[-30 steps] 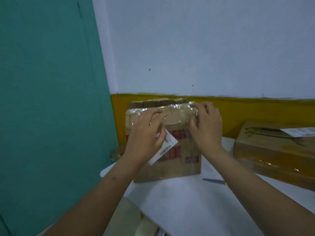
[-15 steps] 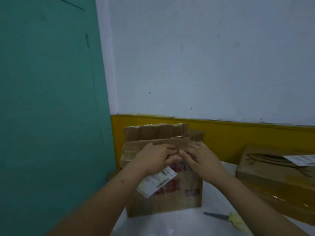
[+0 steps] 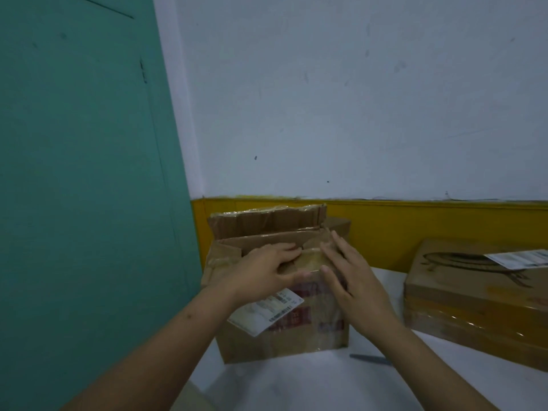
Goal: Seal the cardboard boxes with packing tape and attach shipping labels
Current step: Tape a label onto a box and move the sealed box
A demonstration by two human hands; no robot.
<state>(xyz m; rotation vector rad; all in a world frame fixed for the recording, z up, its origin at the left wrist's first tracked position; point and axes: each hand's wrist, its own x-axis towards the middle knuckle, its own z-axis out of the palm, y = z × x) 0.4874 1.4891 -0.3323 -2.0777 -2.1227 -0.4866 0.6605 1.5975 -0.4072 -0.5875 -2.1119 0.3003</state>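
A worn cardboard box [image 3: 284,342] stands on the white table [image 3: 311,384] in front of me, its back flap [image 3: 267,222] upright. A white shipping label [image 3: 267,311] with barcodes sticks slanted on its front face, above red print. My left hand [image 3: 261,272] lies on the front top flap, fingers pressing it down and thumb at the front edge. My right hand [image 3: 353,280] rests with straight fingers on the box's right top corner. No tape roll is visible.
A second, flatter taped box [image 3: 474,301] with its own label [image 3: 519,258] lies on the table to the right. A dark scissor blade [image 3: 370,358] lies on the table by my right forearm. A teal door stands at left; a white and yellow wall is behind.
The view has tilted, so the box sits lower in frame. Both hands slid from the box's front face onto its top flaps, and the back flap now stands exposed.
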